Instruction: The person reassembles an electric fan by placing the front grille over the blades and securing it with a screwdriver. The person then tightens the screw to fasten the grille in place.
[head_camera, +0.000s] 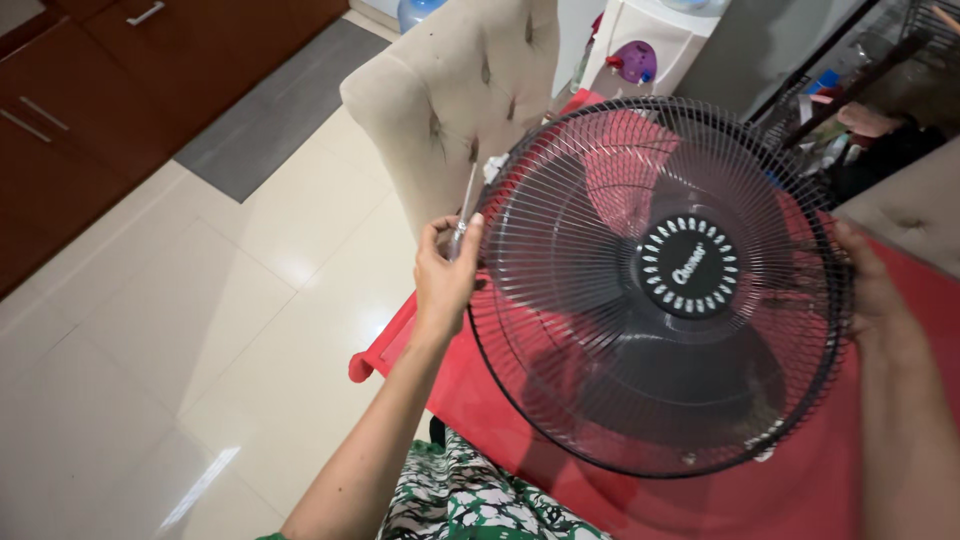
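**Fan held by its guard rim, tool at the left edge**

The black wire fan guard (655, 285), with dark blades behind it and a round hub cap (688, 266) at its centre, is held tilted over a red table (800, 480), its lower edge just above or against the red surface; which cannot be told.

The left hand (443, 275) sits at the guard's left rim. Its fingers are closed around a slim metal tool (466, 212), seemingly a screwdriver, whose shaft points upward along the rim. Whether the tip is engaged on anything cannot be told. The right hand (872, 290) is wrapped over the right rim, fingers curled behind the wires and partly hidden.

Handling assessment: the guard appears light for its breadth, and springy rather than rigid. The thin wires would likely bend if squeezed mid-span, so the stiff outer ring is judged the sound place to hold, at opposite sides as seen here. The wires look smooth and offer little friction. The blades appear to be plastic and should not bear any load.

Surroundings: a beige tufted chair (455, 100) stands behind the table, cream floor tiles (200, 330) lie to the left, and patterned green clothing (470, 500) shows at the bottom.
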